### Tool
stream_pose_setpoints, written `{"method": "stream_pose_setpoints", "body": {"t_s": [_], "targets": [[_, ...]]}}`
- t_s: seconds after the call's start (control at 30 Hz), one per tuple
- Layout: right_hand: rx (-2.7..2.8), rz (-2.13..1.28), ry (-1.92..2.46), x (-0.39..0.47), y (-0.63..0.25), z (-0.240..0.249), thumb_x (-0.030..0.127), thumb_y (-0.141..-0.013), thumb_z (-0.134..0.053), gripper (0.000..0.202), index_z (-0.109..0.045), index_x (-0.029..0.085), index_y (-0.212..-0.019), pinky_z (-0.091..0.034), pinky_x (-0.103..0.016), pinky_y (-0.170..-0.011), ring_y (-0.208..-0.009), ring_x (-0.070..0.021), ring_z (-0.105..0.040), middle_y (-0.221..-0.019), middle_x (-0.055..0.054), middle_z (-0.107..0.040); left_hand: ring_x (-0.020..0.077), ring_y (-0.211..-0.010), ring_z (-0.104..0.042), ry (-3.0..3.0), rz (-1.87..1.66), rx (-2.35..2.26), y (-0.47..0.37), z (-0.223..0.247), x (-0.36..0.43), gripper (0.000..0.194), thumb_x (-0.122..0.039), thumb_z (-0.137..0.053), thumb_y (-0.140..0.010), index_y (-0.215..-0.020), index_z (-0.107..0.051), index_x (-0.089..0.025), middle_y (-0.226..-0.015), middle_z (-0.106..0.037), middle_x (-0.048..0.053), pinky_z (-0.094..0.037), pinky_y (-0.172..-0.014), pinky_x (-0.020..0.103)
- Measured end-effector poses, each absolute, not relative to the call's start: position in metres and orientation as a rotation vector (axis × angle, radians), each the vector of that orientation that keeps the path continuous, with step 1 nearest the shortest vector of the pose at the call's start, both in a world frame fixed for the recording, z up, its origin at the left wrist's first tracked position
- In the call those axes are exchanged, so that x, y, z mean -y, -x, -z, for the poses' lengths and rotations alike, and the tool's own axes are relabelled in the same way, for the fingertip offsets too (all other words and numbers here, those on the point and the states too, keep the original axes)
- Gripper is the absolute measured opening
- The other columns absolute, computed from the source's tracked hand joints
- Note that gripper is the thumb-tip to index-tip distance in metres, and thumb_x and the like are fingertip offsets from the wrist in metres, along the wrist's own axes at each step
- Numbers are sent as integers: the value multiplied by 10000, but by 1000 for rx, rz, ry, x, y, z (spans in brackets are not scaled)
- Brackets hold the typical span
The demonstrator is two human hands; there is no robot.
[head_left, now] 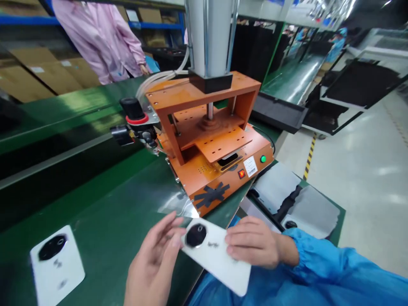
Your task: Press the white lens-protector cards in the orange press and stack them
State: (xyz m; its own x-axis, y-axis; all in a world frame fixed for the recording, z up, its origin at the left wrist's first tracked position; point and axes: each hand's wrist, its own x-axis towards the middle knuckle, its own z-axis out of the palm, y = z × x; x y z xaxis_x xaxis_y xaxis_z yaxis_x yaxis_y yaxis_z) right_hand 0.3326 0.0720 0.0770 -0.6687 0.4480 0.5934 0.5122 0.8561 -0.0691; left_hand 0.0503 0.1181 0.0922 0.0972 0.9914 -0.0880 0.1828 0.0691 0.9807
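Observation:
A white smartphone with a large round black camera module is tilted back-side up in front of me. My right hand grips it by its right long side, fingers lying across the back. My left hand is at the camera end, thumb and fingers parted, fingertips at the phone's edge; whether they press on it is hard to tell. Another white smartphone of the same look lies back-side up on the green bench at the left, with dark marks on its back.
An orange pneumatic press stands on the green bench, a dark item under its plate. A black-knobbed air regulator juts from its left. Grey-covered trays sit at the right. Across the bench stands a person in pink.

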Motion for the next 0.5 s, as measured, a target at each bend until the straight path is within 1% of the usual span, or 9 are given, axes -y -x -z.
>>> {"method": "stream_pose_setpoints", "body": {"t_s": [0.07, 0.13, 0.2, 0.27, 0.33, 0.37, 0.43, 0.5], "targets": [[2357, 191, 819, -64, -365, -97, 209, -970, -563, 258, -741, 293, -1136, -639, -308, -871, -1253, -174, -665, -1179, -65, -771, 237, -949, -729, -1170, -964, -1080, -88, -115, -154, 591, -492, -710, -863, -1354, -569, -194, -1235, -704, 143, -601, -643, 295], [2308, 303, 952, -56, -393, -108, 198, -959, -575, 298, -718, 295, -1201, -643, -325, -853, -1236, -195, -677, -1180, -74, -772, 235, -925, -732, -1044, -891, -922, -125, -131, -185, 632, -452, -746, -835, -1357, -542, -161, -1253, -695, 168, -561, -551, 262], [2241, 436, 1075, -51, -415, -110, 185, -961, -559, 346, -698, 292, -1260, -642, -350, -849, -1224, -215, -687, -1203, -84, -764, 219, -883, -733, -950, -846, -822, -160, -141, -211, 539, -387, -774, -803, -1234, -600, -114, -1216, -703, 194, -477, -468, 208], [2155, 541, 1181, -53, -431, -105, 177, -963, -538, 387, -684, 308, -1297, -638, -379, -844, -1212, -232, -694, -1228, -82, -754, 194, -834, -730, -881, -865, -768, -190, -146, -231, 422, -339, -782, -772, -1092, -641, -103, -1160, -713, 196, -333, -397, 164], [2056, 597, 1259, -64, -439, -96, 177, -961, -522, 410, -681, 335, -1305, -629, -408, -847, -1194, -247, -704, -1241, -72, -749, 155, -777, -713, -835, -938, -759, -215, -148, -247, 372, -328, -777, -749, -1030, -640, -127, -1094, -719, 153, -209, -381, 156], [1996, 610, 1286, -74, -442, -91, 174, -960, -516, 413, -685, 340, -1298, -623, -417, -852, -1183, -250, -710, -1239, -69, -750, 126, -737, -691, -819, -991, -773, -226, -149, -253, 360, -327, -767, -743, -1021, -630, -145, -1043, -717, 116, -176, -388, 155], [1880, 610, 1312, -99, -444, -82, 165, -960, -506, 401, -705, 325, -1270, -611, -420, -867, -1171, -247, -716, -1225, -73, -755, 72, -645, -614, -796, -1084, -820, -240, -148, -261, 315, -325, -739, -743, -983, -610, -165, -904, -687, 38, -161, -408, 152], [1802, 563, 1337, -129, -443, -76, 165, -972, -481, 382, -730, 299, -1228, -594, -417, -891, -1167, -234, -717, -1212, -79, -760, 48, -562, -522, -795, -1124, -869, -242, -146, -257, 266, -310, -718, -740, -935, -612, -165, -779, -637, -10, -176, -421, 155]]}}
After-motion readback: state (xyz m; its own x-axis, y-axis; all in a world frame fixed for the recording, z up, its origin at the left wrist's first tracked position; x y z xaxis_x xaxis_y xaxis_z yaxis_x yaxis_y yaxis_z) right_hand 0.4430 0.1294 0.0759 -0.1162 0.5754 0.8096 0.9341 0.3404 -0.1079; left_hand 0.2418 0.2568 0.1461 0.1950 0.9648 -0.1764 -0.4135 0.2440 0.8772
